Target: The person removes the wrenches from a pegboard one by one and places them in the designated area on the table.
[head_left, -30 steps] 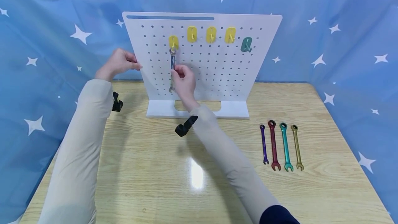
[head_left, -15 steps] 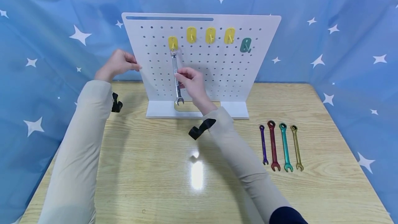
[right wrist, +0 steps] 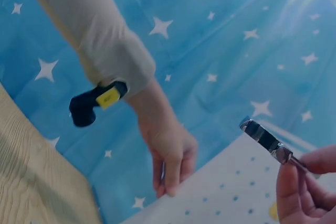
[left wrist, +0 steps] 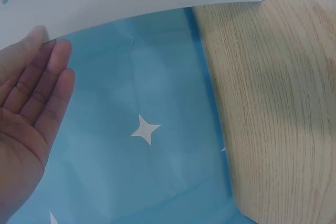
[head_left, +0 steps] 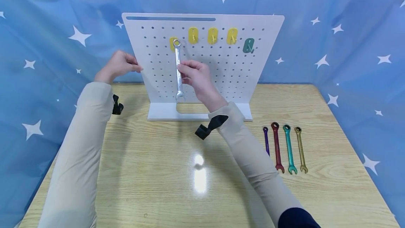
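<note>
A silver combination wrench (head_left: 178,57) is pinched mid-shank between the thumb and fingers of my right hand (head_left: 202,82). It stands nearly upright in front of the white pegboard (head_left: 218,71), ring end up, open end down. That ring overlaps the leftmost yellow hook (head_left: 172,41) in the head view. In the right wrist view, one end of the wrench (right wrist: 262,136) points toward the camera. My left hand (head_left: 118,66) grips the pegboard's left edge; the left wrist view shows its thumb (left wrist: 32,45) on the board's face and fingers at the edge.
Three more yellow hooks (head_left: 212,36) and a green hook (head_left: 248,45) sit along the board's upper part. To the right on the wooden table (head_left: 152,171) lie purple (head_left: 266,139), red (head_left: 276,143), teal (head_left: 289,147) and gold (head_left: 301,147) wrenches. A starry blue cloth hangs behind.
The wrench, first hanging by its ring from the leftmost yellow hook, swung its lower end outward, then rose, its ring now in front of the hook. The left hand stays at the board's edge.
</note>
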A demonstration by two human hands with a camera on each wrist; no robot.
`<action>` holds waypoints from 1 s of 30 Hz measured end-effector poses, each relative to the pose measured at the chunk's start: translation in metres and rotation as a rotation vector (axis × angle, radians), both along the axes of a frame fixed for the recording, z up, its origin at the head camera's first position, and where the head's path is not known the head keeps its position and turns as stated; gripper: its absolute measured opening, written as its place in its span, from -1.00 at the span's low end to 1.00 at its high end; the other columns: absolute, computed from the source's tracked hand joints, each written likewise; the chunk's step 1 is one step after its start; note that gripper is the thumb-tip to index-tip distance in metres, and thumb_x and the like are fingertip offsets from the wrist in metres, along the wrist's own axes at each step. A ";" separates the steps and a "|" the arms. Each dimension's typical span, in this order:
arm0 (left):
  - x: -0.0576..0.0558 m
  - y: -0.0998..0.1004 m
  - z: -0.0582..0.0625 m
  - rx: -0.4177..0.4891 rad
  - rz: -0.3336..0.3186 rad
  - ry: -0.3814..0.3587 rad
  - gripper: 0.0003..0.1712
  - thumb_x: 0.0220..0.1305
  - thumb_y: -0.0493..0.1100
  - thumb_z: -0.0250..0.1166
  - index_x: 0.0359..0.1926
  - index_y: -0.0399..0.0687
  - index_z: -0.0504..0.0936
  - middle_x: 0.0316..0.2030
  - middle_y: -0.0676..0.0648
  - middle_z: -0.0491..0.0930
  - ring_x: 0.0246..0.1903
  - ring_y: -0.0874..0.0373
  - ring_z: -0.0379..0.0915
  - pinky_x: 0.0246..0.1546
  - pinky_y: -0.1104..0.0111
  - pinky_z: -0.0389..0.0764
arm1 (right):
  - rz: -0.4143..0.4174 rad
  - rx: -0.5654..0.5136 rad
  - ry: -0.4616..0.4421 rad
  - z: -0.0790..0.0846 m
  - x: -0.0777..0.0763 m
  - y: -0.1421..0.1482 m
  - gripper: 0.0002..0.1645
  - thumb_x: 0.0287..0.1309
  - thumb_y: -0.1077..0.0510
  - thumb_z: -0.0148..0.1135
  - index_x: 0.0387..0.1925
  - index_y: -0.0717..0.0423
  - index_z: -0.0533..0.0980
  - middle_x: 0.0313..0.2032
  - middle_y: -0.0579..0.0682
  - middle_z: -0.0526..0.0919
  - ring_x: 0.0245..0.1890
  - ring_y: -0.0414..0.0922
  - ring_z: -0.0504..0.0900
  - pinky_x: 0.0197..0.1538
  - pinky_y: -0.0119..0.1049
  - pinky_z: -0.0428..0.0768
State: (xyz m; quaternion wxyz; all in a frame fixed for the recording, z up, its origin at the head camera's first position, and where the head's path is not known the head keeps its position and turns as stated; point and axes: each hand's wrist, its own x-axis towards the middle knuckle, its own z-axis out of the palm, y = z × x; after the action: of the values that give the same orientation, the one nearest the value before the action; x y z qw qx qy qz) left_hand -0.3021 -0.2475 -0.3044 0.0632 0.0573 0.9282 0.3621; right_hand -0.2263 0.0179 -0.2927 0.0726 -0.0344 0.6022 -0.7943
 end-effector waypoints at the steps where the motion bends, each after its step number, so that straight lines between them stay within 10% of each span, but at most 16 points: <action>1: 0.000 0.000 0.000 -0.001 0.001 0.000 -0.70 0.24 -0.13 0.28 -0.26 -0.35 0.67 -0.49 0.07 0.65 -0.27 0.11 0.43 -0.27 0.26 0.33 | 0.002 -0.007 -0.006 0.002 0.001 0.001 -0.88 0.20 0.33 0.17 -0.23 0.33 0.55 -0.48 -0.01 0.55 -0.48 -0.17 0.50 -0.36 -0.40 0.53; 30: 0.001 0.001 0.000 -0.002 0.000 0.004 -0.68 0.25 -0.12 0.27 -0.22 -0.38 0.66 -0.48 0.07 0.66 -0.21 0.05 0.45 -0.23 0.25 0.37 | -0.014 0.112 -0.044 -0.029 0.046 0.092 -0.90 0.23 0.29 0.15 -0.37 0.08 0.54 -0.42 -0.06 0.54 -0.41 -0.18 0.53 -0.32 -0.37 0.54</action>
State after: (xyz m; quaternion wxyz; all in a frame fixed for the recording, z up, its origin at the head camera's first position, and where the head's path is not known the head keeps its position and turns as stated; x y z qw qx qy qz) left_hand -0.3010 -0.2465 -0.3041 0.0616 0.0581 0.9286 0.3612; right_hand -0.1805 0.1100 -0.3214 0.0822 -0.0085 0.6443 -0.7603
